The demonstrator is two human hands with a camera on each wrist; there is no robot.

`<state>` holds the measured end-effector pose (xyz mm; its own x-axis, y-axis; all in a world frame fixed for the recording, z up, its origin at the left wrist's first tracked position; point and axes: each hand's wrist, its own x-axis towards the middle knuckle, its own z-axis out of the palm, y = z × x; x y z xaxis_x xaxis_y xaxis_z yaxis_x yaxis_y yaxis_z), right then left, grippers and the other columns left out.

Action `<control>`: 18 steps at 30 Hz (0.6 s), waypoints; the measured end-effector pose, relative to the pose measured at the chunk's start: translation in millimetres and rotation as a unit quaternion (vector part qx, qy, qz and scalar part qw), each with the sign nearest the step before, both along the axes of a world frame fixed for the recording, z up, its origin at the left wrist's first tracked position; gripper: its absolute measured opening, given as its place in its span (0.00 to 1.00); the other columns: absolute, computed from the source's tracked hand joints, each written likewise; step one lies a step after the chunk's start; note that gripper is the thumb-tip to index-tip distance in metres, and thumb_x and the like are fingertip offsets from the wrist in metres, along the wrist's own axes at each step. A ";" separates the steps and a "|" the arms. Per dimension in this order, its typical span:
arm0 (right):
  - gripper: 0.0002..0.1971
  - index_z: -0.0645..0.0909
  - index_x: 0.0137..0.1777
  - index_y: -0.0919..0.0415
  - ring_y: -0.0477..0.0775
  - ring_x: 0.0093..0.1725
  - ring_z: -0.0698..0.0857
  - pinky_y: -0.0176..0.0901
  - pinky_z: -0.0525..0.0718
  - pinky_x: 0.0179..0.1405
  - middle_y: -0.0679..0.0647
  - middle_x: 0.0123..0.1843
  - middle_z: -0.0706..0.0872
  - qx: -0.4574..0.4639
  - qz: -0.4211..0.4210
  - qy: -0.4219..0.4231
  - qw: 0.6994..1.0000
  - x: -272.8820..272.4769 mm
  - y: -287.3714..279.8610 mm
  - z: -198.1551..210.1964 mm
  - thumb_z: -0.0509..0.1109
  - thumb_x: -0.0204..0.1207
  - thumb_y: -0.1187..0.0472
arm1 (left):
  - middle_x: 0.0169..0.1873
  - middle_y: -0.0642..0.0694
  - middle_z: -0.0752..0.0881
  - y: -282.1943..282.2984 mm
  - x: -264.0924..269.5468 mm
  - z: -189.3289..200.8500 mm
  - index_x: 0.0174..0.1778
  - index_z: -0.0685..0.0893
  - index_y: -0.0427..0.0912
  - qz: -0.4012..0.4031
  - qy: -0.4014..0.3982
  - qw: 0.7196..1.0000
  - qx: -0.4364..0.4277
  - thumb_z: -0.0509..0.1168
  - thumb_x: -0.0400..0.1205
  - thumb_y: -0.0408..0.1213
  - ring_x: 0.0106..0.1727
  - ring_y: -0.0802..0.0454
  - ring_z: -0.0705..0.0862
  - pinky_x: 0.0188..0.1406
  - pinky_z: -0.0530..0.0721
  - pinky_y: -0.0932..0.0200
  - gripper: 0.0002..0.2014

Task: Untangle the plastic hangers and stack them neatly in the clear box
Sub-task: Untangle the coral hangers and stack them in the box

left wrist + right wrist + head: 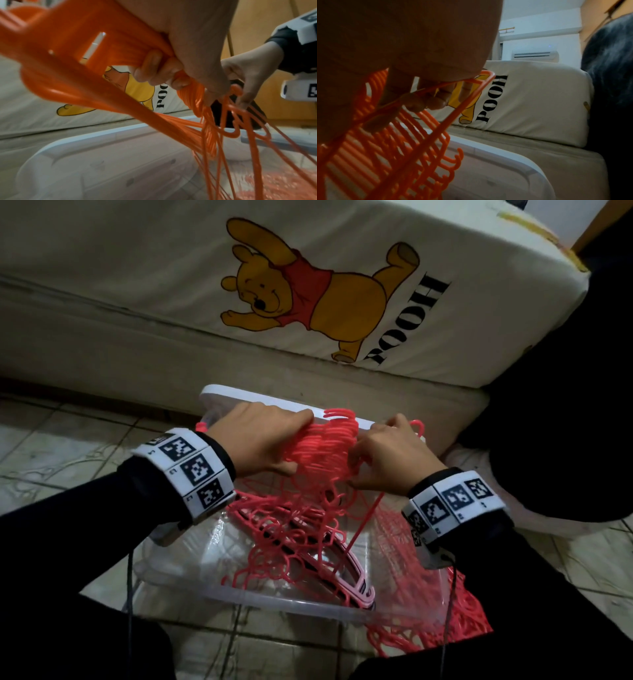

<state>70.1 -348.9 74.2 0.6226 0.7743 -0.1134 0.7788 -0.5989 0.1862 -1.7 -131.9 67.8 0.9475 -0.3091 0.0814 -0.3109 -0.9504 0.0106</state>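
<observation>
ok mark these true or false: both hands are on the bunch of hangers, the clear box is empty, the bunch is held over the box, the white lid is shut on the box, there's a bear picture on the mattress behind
1. Both hands hold the bunch of hangers. True: the left hand and the right hand both grip it.
2. The clear box is empty. False: hangers already lie inside it.
3. The bunch is held above the box. True.
4. The white lid is shut on the box. False: the box is open, and the lid sits behind the hands.
5. The mattress behind shows a bear picture. True.
</observation>
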 end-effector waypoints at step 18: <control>0.05 0.80 0.37 0.52 0.54 0.44 0.86 0.48 0.63 0.56 0.51 0.41 0.89 -0.085 -0.041 -0.072 0.993 -1.0 0.1 -14.6 0.66 0.73 0.56 | 0.49 0.44 0.87 19.6 6.9 0.4 0.53 0.78 0.44 0.086 0.027 0.994 -0.068 0.71 0.70 0.52 0.52 0.41 0.84 0.47 0.80 0.48 0.21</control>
<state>69.1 -348.7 59.6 0.7021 0.6976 -0.1429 0.6866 -0.6099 0.3959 5.2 -112.3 68.3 0.9895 -0.1316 0.0590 -0.1394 -0.9780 0.1551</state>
